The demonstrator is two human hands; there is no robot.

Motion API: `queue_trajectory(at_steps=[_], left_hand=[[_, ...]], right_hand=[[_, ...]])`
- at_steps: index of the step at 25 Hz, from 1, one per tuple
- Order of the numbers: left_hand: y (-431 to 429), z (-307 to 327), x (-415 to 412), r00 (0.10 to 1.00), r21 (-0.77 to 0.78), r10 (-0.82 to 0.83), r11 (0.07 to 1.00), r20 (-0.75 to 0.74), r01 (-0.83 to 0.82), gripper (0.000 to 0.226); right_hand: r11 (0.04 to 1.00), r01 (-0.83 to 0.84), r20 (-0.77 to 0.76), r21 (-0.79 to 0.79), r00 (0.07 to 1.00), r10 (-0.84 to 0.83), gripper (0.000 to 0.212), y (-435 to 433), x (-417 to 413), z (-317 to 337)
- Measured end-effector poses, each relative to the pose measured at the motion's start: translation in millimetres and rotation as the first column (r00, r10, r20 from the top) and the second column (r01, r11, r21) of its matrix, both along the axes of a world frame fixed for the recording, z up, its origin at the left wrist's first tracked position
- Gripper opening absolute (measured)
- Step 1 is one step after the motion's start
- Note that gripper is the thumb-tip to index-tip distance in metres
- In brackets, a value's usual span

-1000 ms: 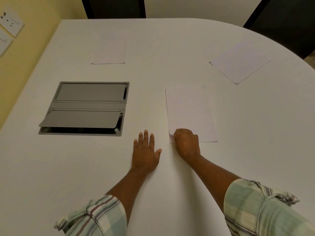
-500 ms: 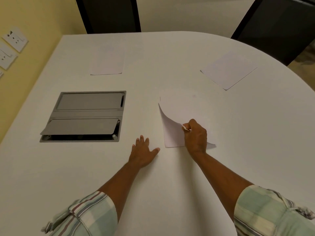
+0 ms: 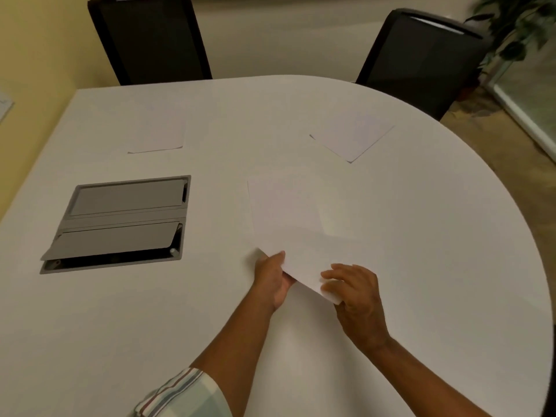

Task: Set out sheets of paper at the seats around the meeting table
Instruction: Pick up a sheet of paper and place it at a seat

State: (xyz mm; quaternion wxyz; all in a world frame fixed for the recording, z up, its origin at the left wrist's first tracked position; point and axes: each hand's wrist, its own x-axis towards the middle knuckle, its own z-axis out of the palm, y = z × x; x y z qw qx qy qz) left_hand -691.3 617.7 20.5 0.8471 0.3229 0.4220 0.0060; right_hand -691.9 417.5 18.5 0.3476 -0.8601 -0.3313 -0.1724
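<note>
Both hands are gripping one sheet of paper [image 3: 288,224] by its near edge, the left hand [image 3: 272,278] pinching its left corner and the right hand [image 3: 353,291] its right corner, above the white table [image 3: 421,266]. Two more sheets [image 3: 159,132] [image 3: 353,135] are lying flat farther off, each before a chair [image 3: 150,37] [image 3: 421,58]. No writing is showing anywhere.

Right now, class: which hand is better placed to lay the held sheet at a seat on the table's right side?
Probably right: the right hand grips the sheet nearest that side; the left hand holds its other corner.
</note>
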Motion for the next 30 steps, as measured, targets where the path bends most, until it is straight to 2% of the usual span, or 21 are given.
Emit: queue_trajectory(at_steps=[3, 4, 5, 6, 8, 10, 11, 12, 14, 19, 21, 23, 25, 27, 28, 29, 30], left_hand=[[-30, 4, -17, 0.999, 0.04, -0.002, 0.999, 0.049, 0.0, 0.044], [-39, 6, -22, 0.997, 0.033, 0.01, 0.999, 0.076, -0.012, 0.045], [-47, 8, -26, 0.996, 0.023, 0.022, 0.999, 0.086, -0.024, 0.044], [-55, 10, -29, 0.996, 0.015, 0.034, 0.999, 0.088, -0.036, 0.041], [-73, 14, -35, 0.995, 0.009, 0.044, 0.999, 0.085, -0.045, 0.037], [-92, 19, -42, 0.995, 0.019, 0.029, 0.999, 0.1, -0.031, 0.035], [-100, 20, -44, 0.994, 0.026, 0.022, 0.999, 0.108, -0.024, 0.035], [-110, 20, -45, 0.994, 0.031, 0.014, 0.999, 0.111, -0.017, 0.035], [-127, 18, -48, 0.995, 0.034, 0.0, 0.999, 0.103, -0.004, 0.036], [-166, 12, -51, 0.996, 0.02, -0.029, 0.999, 0.079, 0.028, 0.032], [-180, 9, -47, 0.997, 0.097, -0.057, 0.994, 0.043, 0.053, 0.035], [-190, 3, -42, 0.992, 0.26, -0.108, 0.958, -0.068, 0.122, 0.044], [-195, -2, -38, 0.964, 0.423, -0.174, 0.872, -0.2, 0.246, 0.063], [-200, -5, -38, 0.917, 0.55, -0.279, 0.735, -0.286, 0.396, 0.079], [-203, -9, -38, 0.878, 0.609, -0.349, 0.632, -0.328, 0.479, 0.081], [-206, -14, -40, 0.814, 0.663, -0.433, 0.483, -0.387, 0.572, 0.08], [-211, -21, -42, 0.714, 0.693, -0.516, 0.282, -0.474, 0.664, 0.079]], right_hand=[[0.989, 0.149, -0.089, 0.026, 0.985, -0.146, 0.02, -39, -21, 1], [0.963, 0.257, -0.197, 0.077, 0.951, -0.237, 0.024, -50, -26, 1], [0.91, 0.39, -0.354, 0.142, 0.878, -0.321, 0.029, -62, -30, 2], [0.824, 0.53, -0.533, 0.2, 0.764, -0.362, 0.032, -73, -31, 3], [0.613, 0.763, -0.823, 0.208, 0.475, -0.312, 0.033, -93, -31, 7], [0.468, 0.866, -0.965, 0.177, 0.246, -0.091, 0.041, -107, -34, 7], [0.429, 0.886, -0.983, 0.177, 0.181, 0.033, 0.048, -112, -37, 5], [0.411, 0.893, -0.982, 0.184, 0.147, 0.12, 0.049, -119, -41, 4], [0.388, 0.898, -0.974, 0.208, 0.152, 0.17, 0.036, -132, -51, 1], [0.322, 0.931, -0.985, 0.173, 0.171, 0.033, 0.021, -172, -60, -6], [0.33, 0.931, -0.985, 0.155, 0.172, -0.023, 0.014, -188, -59, -9], [0.326, 0.937, -0.984, 0.127, 0.16, -0.076, 0.011, -207, -56, -12], [0.313, 0.946, -0.988, 0.08, 0.117, -0.102, 0.01, -224, -52, -19], [0.313, 0.95, -0.99, 0.01, 0.054, -0.134, 0.01, -239, -49, -29], [0.317, 0.948, -0.987, -0.028, 0.024, -0.158, 0.011, -246, -47, -36], [0.324, 0.944, -0.983, -0.064, -0.003, -0.185, 0.011, -251, -47, -43], [0.331, 0.939, -0.977, -0.094, -0.023, -0.211, 0.012, -255, -47, -48]])
